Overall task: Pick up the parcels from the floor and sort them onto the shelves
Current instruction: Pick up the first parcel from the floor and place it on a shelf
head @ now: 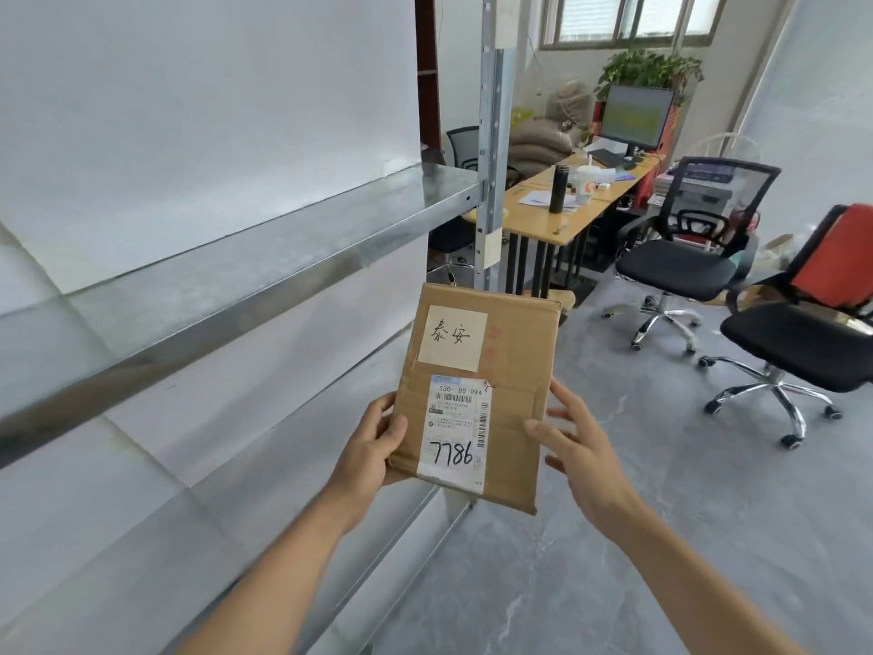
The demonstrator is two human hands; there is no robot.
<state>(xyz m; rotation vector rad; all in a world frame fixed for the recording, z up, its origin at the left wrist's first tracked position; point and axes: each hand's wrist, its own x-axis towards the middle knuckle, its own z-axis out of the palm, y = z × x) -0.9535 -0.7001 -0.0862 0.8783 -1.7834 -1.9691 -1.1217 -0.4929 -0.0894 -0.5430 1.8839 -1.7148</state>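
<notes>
A flat brown cardboard parcel (pixel 515 371) is held up in front of me, beside the right end of the metal shelving. It carries a pale handwritten note at the top and a white shipping label marked 7786 below. My left hand (pixel 373 442) grips its lower left edge, thumb on the front. On the lower right edge rests my right hand (pixel 574 439), thumb on the front and fingers behind. The metal shelf (pixel 264 271) runs along my left at about chest height, with a lower shelf (pixel 302 465) beneath it.
A steel upright post (pixel 491 134) stands just behind the parcel. Right of it are a wooden desk (pixel 562 215) with a monitor (pixel 637 118), two black office chairs (pixel 689 257) (pixel 803 342) and grey tiled floor (pixel 614 560).
</notes>
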